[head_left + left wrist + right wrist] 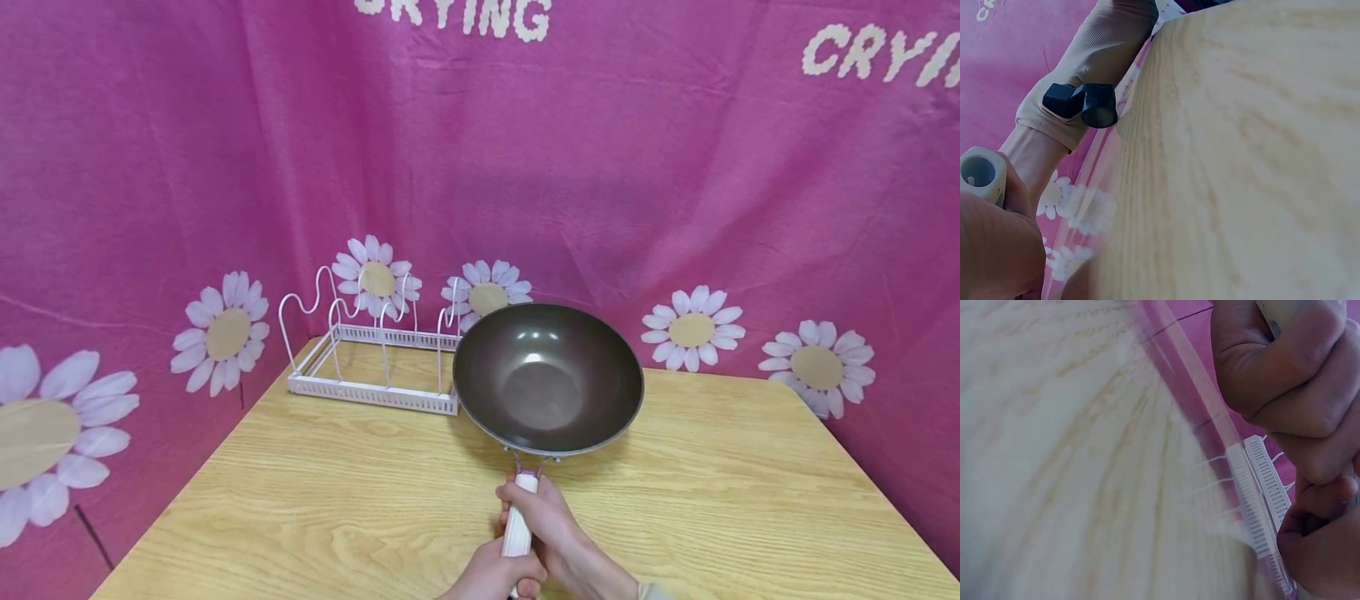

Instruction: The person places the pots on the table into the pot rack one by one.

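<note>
A dark, round-bottomed wok (547,383) with a white handle (517,533) is tilted with its bare inside toward the head camera. Nearest the pan, my right hand (555,521) grips the upper part of the handle, its thumb lying across the front. Lower down, my left hand (495,575) wraps round the handle close to its end. The hollow handle end (980,174) shows beside the left hand in the left wrist view. In the right wrist view, the curled fingers of both hands appear along the right side.
A white wire pan rack (375,398) with upright curved dividers stands at the back left of the wooden table (337,500). Its right end meets the wok's rim in the head view. Magenta cloth (600,167) with daisies hangs behind and at both sides.
</note>
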A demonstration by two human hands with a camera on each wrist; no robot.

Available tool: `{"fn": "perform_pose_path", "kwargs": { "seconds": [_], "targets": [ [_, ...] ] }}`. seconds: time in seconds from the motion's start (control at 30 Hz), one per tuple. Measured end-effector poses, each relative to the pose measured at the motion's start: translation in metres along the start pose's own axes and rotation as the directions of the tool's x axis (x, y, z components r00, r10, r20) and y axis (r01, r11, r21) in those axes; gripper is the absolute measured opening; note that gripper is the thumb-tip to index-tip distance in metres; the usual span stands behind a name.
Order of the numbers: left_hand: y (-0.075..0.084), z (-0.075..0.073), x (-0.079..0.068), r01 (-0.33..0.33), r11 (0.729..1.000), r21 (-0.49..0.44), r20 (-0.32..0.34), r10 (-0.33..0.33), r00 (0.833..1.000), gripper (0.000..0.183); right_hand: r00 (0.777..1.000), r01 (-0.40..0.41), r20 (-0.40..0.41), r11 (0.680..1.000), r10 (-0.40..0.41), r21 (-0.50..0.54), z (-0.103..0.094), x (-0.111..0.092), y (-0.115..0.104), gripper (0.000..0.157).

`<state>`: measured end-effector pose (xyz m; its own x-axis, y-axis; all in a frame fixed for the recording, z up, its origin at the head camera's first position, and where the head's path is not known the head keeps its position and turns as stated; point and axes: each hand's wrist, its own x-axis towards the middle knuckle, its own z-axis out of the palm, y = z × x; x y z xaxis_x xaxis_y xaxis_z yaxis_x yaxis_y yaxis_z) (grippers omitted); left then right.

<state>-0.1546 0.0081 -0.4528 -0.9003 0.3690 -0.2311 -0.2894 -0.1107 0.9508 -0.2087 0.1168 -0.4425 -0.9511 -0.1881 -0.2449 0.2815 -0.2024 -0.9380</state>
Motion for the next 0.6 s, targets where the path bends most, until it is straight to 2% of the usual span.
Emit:
{"fn": "perform_pose_path", "kwargs": {
  "seconds": [0.1, 0.33, 0.6],
  "targets": [
    [0.0, -0.001, 0.001, -0.005, 1.0, 0.001, 0.008, 0.005, 1.0, 0.02, 1.0, 0.002, 0.003, 1.0, -0.002, -0.005, 0.0, 0.001, -0.002, 0.029],
    [0.004, -0.003, 0.0, 0.037, 0.996, -0.085, 0.059, -0.032, 0.998, 0.037, 1.0, 0.019, -0.015, 0.999, -0.019, -0.049, 0.001, 0.001, -0.008, 0.038],
    [0.006, -0.003, 0.001, 0.005, 0.998, -0.068, 0.071, 0.0, 0.997, 0.025, 0.999, 0.039, 0.02, 0.998, -0.037, -0.057, -0.001, 0.0, -0.012, 0.041]
  ]
}}
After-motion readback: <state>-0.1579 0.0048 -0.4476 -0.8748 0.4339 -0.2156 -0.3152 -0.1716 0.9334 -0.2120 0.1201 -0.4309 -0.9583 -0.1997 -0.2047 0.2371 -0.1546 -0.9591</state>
